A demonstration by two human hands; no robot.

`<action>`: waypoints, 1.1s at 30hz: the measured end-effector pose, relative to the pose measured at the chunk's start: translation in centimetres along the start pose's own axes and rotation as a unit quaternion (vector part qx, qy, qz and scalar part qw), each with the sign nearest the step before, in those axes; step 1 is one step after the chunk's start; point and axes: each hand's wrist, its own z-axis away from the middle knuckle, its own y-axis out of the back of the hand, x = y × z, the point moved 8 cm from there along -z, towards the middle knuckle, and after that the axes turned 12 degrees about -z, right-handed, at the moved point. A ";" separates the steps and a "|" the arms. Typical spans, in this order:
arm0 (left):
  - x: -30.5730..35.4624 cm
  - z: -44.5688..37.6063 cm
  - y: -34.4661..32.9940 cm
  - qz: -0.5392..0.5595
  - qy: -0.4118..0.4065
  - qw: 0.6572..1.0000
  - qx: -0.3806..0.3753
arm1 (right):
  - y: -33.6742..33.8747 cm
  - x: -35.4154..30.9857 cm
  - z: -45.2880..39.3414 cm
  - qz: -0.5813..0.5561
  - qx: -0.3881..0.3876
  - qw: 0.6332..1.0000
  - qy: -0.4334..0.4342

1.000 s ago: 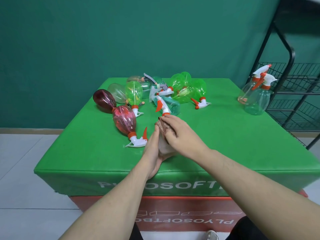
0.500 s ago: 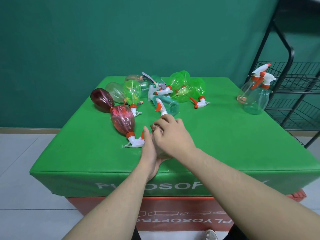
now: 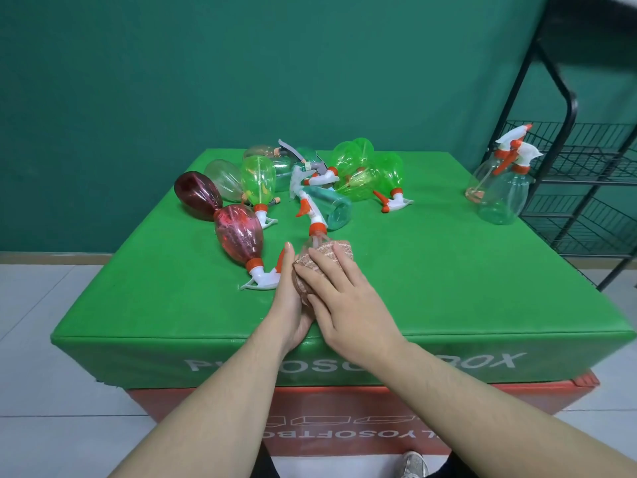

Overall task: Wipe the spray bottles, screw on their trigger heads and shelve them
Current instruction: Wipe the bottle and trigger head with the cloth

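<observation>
Single view: head-worn wide-angle camera, looking forward and down from above the near edge of the green padded tabletop (image 3: 431, 277). Both forearms enter from the bottom of the frame, close to the lens. Dark green back wall (image 3: 241, 70) fills the far upper half. Black wire shelving rack (image 3: 586, 188) stands at the right edge. Straight lines bow toward the edges.

Bright, even indoor light with soft, faint shadows. Small highlights glint on the clear plastic bottles (image 3: 358, 174). Wide-angle distortion bends the black shelf rack (image 3: 565, 139) at the right edge. Focus is mostly sharp.
</observation>
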 end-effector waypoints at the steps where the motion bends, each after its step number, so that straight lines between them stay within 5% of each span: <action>1: 0.0 0.1 -0.1 -0.003 0.001 1.000 -0.004 | 0.0 0.0 0.0 0.001 -0.001 1.000 0.001; 13: 0.0 -0.3 0.5 0.047 -0.009 0.999 -0.004 | 0.4 0.4 -3.8 -0.059 -0.011 0.996 -0.060; 23: -0.4 -0.5 0.6 0.019 0.020 1.000 -0.004 | 1.2 4.4 -7.9 -0.106 -0.041 0.959 -0.258; 33: 0.2 0.0 0.2 0.037 -0.007 0.999 -0.014 | 0.1 1.8 -6.0 -0.143 0.001 0.980 -0.138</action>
